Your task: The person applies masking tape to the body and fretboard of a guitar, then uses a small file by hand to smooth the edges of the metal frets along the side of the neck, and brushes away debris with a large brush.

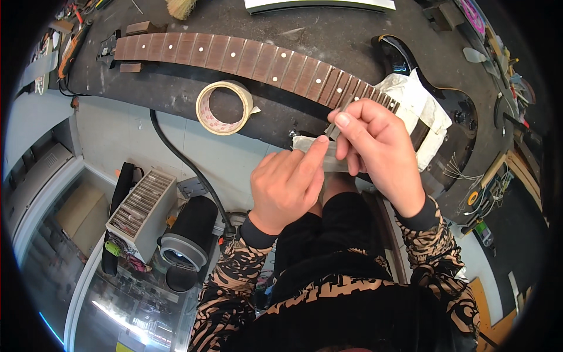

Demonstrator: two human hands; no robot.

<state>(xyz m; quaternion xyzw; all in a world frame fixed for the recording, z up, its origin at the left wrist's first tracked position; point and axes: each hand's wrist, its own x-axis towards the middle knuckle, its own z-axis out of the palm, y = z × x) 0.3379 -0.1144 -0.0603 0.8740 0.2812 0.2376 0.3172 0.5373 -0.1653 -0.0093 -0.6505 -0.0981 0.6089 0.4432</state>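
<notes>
An electric guitar lies across the bench, its brown fretboard [214,51] with white dots running from far left towards its black body [457,100] at the right. White covering [431,111], paper or tape, is over part of the body. My right hand [384,141] pinches a thin grey metal strip [332,130] between thumb and fingers, beside the fretboard's body end. My left hand [287,182] is curled with its index finger stretched out, the tip at the strip's lower end. Whatever lies inside its curled fingers is hidden. A pale flat piece [305,142] shows behind the hands.
A roll of masking tape [202,108] lies near the bench's front edge. Wooden blocks [141,27] sit by the headstock. Below left are a box of thin upright items [141,208] and a black cylinder [196,226]. A black hose [182,155] hangs past the edge.
</notes>
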